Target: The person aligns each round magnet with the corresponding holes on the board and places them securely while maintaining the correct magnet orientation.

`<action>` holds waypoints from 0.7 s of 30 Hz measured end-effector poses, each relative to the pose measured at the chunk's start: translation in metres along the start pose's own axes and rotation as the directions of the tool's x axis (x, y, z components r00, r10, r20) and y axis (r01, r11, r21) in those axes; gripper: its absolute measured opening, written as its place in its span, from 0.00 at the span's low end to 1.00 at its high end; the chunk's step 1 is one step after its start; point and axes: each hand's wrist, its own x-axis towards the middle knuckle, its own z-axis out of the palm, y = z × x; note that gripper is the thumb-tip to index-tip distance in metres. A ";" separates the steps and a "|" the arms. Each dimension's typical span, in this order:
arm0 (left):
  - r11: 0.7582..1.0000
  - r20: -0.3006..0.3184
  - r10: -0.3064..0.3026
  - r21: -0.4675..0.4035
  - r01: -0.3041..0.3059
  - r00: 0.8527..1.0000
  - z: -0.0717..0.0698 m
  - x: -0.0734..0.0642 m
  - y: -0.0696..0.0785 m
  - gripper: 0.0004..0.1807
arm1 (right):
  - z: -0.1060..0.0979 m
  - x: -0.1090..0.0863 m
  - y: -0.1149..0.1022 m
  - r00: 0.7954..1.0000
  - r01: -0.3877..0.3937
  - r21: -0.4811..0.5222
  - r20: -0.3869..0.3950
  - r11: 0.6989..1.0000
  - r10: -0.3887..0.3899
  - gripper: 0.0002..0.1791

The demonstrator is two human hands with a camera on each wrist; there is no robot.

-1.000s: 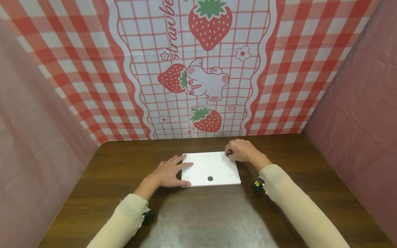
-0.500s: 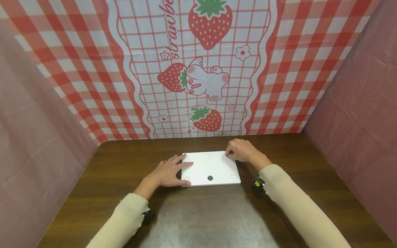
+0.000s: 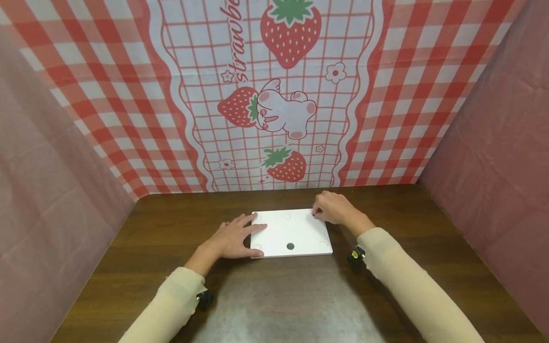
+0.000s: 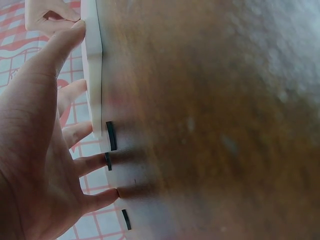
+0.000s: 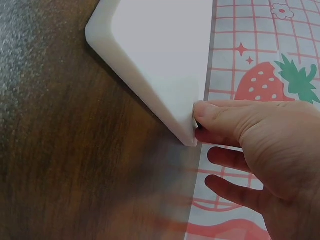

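Observation:
A flat white board (image 3: 296,228) with shallow round recesses lies on the table. One black disc (image 3: 290,246) sits in the recess at the middle of its near edge. At the far right corner, my right hand (image 3: 333,207) pinches a small black disc (image 5: 200,125) between thumb and index finger, mostly covered by the fingertips. My left hand (image 3: 233,238) lies spread over the board's left side, thumb and two fingers touching its top. In the left wrist view, thin black pieces (image 4: 111,136) show edge-on by the left fingers; the hand hides them from the head view.
The brown wooden table (image 3: 279,300) reaches back to a red-and-white strawberry cloth (image 3: 274,95) hung upright just behind the board. Pink fabric (image 3: 484,157) closes off the right side, and more pink cloth (image 3: 51,190) hangs at left.
Very little differs. The right hand keeps its pinch at the far right corner, its fingers shifting only slightly, while the left hand and board stay in place.

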 end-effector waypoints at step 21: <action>1.000 0.002 -0.003 -0.010 0.003 1.000 0.000 -0.001 0.001 0.49 | -0.002 0.000 -0.001 0.999 -0.037 0.009 0.029 0.999 0.037 0.07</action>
